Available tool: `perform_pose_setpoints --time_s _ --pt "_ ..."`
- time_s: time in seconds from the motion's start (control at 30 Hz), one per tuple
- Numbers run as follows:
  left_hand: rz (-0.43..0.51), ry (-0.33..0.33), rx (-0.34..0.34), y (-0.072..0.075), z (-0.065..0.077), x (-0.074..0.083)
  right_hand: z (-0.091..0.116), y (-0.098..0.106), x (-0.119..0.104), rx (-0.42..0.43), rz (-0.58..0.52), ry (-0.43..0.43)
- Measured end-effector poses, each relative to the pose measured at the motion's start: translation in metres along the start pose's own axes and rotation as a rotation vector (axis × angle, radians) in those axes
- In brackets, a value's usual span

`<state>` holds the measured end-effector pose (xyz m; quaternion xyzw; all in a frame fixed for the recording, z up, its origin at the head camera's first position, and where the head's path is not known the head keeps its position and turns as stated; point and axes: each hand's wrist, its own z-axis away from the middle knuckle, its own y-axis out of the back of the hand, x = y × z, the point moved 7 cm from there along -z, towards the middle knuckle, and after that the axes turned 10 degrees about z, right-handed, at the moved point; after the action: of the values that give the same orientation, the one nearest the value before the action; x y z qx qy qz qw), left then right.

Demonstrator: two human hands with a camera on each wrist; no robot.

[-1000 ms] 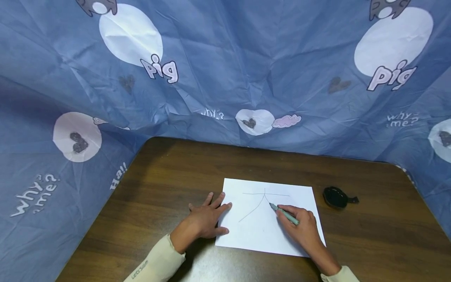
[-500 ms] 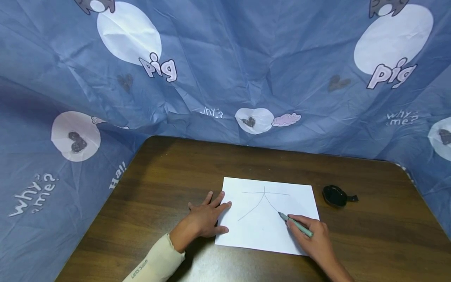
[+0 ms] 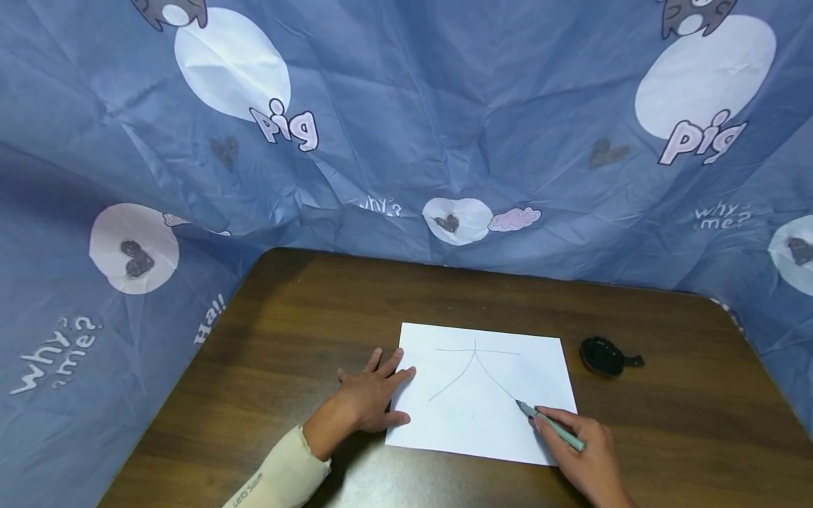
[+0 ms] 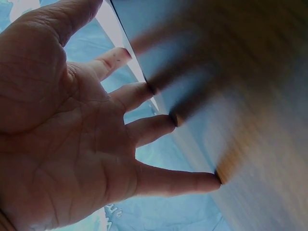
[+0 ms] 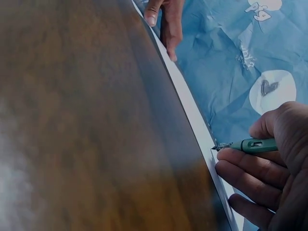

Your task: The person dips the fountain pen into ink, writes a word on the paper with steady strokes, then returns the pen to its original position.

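A sheet of white paper [image 3: 457, 423] lies on the wooden table, bearing a horizontal line, a short vertical tick and two long strokes that spread downward. My right hand [image 3: 587, 451] pinches a green fountain pen [image 3: 562, 432], its tip at the lower end of the right-hand stroke. In the right wrist view the pen [image 5: 260, 145] sits between thumb and forefinger, nib at the paper [image 5: 192, 115]. My left hand [image 3: 365, 401] rests with spread fingers at the sheet's left edge. The left wrist view shows that hand [image 4: 82, 130] palm-side, fingertips pressed on the surface.
A small black pan-shaped object [image 3: 602, 355] with a short handle lies right of the paper. The brown table [image 3: 305, 317] has rounded far corners. A blue printed cloth [image 3: 381, 106] hangs behind it and along its left side.
My right hand has moved down and to the right with the pen, and the right-hand stroke has grown longer behind the nib. The left hand has stayed in place.
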<state>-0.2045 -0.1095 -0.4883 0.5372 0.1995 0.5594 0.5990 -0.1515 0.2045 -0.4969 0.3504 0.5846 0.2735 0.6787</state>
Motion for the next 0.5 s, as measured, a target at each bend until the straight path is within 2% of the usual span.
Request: perform_pose_setpoints --time_s 0.13,0.5 --pt "-0.003 0.002 -0.006 -0.0001 0.0004 -0.001 0.0016 -0.0003 0.0026 -0.008 -0.011 -0.028" --pt "-0.009 0.008 -0.014 -0.0017 0.0004 -0.0018 0.0021 -0.0011 0.0037 -0.008 0.008 -0.029"
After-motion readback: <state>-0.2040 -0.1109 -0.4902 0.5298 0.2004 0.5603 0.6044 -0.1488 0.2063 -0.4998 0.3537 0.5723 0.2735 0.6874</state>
